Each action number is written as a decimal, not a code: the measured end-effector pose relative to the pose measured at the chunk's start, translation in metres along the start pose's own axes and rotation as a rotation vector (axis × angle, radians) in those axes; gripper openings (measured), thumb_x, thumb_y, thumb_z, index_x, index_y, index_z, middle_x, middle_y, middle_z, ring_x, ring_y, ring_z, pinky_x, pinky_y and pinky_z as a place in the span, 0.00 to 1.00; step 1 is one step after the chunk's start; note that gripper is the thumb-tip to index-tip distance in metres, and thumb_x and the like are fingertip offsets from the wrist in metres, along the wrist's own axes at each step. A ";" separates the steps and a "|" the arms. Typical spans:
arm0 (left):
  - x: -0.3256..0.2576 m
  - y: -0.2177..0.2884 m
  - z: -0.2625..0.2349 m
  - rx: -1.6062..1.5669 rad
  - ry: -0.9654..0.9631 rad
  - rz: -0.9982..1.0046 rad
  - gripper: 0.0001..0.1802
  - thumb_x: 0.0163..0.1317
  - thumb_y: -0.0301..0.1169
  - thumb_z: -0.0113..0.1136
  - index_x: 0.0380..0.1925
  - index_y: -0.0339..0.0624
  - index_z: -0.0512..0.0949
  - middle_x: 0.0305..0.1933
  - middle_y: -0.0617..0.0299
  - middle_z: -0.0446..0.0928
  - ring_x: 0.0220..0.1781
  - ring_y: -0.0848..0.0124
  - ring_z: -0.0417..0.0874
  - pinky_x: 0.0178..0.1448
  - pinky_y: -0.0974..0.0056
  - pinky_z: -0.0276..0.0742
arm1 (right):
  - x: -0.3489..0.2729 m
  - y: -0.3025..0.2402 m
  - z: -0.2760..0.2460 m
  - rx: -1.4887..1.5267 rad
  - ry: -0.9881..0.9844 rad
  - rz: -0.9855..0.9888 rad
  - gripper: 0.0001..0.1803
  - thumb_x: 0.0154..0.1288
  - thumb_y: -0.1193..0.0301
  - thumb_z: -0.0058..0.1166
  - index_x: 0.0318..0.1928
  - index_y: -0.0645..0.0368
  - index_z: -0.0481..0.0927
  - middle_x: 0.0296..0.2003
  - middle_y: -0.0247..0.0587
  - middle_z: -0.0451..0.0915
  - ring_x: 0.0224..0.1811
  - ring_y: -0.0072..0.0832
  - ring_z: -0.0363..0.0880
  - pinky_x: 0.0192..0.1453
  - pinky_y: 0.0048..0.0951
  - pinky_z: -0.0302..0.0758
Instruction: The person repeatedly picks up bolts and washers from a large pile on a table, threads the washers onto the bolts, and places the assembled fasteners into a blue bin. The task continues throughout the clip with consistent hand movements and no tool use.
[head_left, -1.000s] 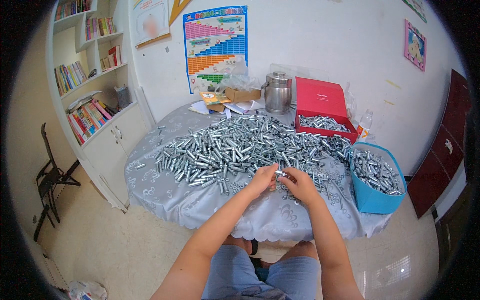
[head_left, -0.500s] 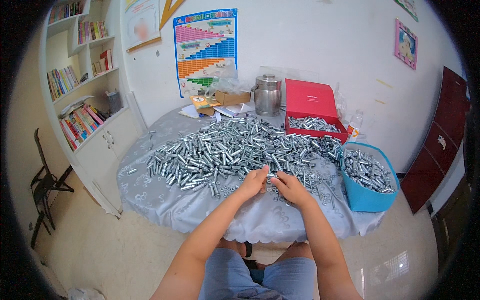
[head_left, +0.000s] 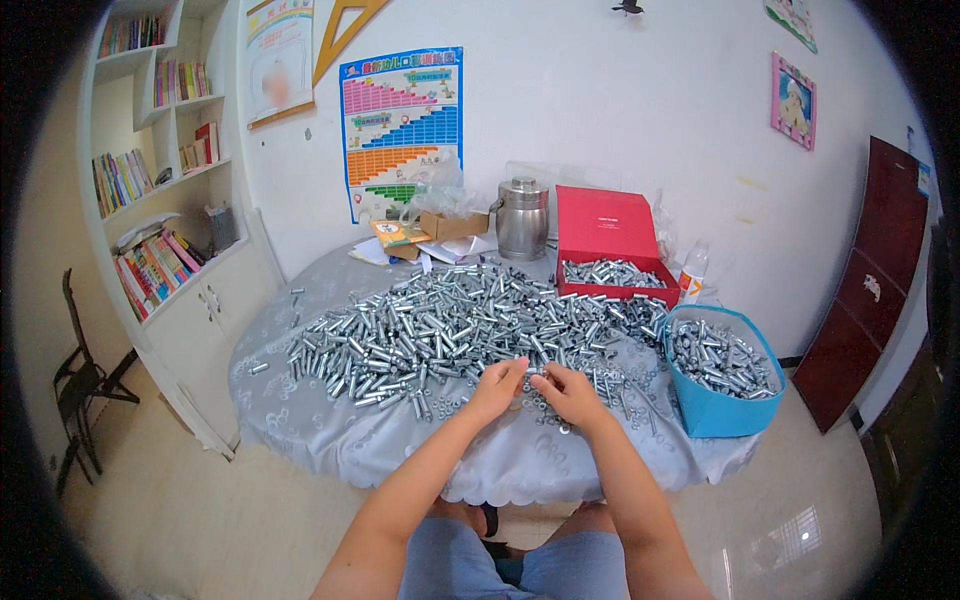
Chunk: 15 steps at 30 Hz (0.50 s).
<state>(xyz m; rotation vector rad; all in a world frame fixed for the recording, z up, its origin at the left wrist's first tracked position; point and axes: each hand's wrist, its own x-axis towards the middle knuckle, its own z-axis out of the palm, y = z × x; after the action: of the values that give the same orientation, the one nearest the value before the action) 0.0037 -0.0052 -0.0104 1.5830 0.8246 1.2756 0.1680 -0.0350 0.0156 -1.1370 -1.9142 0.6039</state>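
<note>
My left hand [head_left: 497, 390] and my right hand [head_left: 570, 394] meet at the near edge of a big heap of silver metal bolts [head_left: 430, 325] with sleeves. The left fingers are closed in a pinch, and a bit of a silver bolt [head_left: 534, 369] shows between the two hands. My right thumb and fingers are pinched right beside it; what they grip is mostly hidden. Loose nuts and washers [head_left: 640, 408] lie on the cloth around and to the right of my hands.
A blue fabric bin [head_left: 727, 405] full of bolts stands at the right edge of the table. Behind it are an open red box [head_left: 608, 225] with more bolts, a plastic bottle [head_left: 693, 272] and a steel jug [head_left: 522, 218]. A grey-white cloth [head_left: 310, 430] covers the round table.
The view has tilted up a little, so the table sits lower. My hands stay together at the heap's near edge, with the gap between them slightly narrower.
</note>
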 end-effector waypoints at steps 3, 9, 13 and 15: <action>0.004 -0.003 0.001 -0.053 0.013 -0.011 0.24 0.62 0.46 0.46 0.12 0.43 0.66 0.14 0.70 0.63 0.17 0.81 0.62 0.23 0.73 0.57 | 0.003 0.012 0.004 0.214 0.169 -0.033 0.15 0.63 0.64 0.46 0.24 0.62 0.71 0.14 0.28 0.66 0.16 0.15 0.63 0.20 0.20 0.60; -0.001 0.003 -0.004 -0.107 -0.111 -0.219 0.22 0.56 0.42 0.56 0.08 0.46 0.67 0.10 0.70 0.63 0.12 0.81 0.60 0.17 0.72 0.53 | 0.013 0.024 -0.003 0.479 0.459 0.020 0.20 0.66 0.60 0.42 0.21 0.60 0.72 0.10 0.26 0.63 0.11 0.12 0.58 0.15 0.16 0.54; -0.003 0.004 -0.003 -0.006 -0.257 -0.293 0.20 0.55 0.42 0.56 0.10 0.46 0.68 0.10 0.69 0.62 0.10 0.79 0.59 0.15 0.71 0.51 | 0.014 0.036 -0.001 0.498 0.506 0.043 0.20 0.66 0.60 0.42 0.21 0.60 0.72 0.10 0.27 0.63 0.10 0.12 0.58 0.15 0.16 0.54; -0.002 0.009 0.002 -0.149 -0.206 -0.401 0.19 0.56 0.42 0.56 0.11 0.46 0.68 0.09 0.70 0.59 0.10 0.79 0.56 0.15 0.72 0.50 | 0.015 0.041 -0.001 0.482 0.502 0.034 0.20 0.66 0.60 0.42 0.21 0.60 0.72 0.09 0.27 0.63 0.10 0.12 0.58 0.15 0.16 0.54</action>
<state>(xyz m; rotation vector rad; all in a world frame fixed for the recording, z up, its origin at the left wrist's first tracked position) 0.0050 -0.0110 -0.0027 1.3222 0.8432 0.8512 0.1850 -0.0023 -0.0074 -0.9003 -1.2379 0.6765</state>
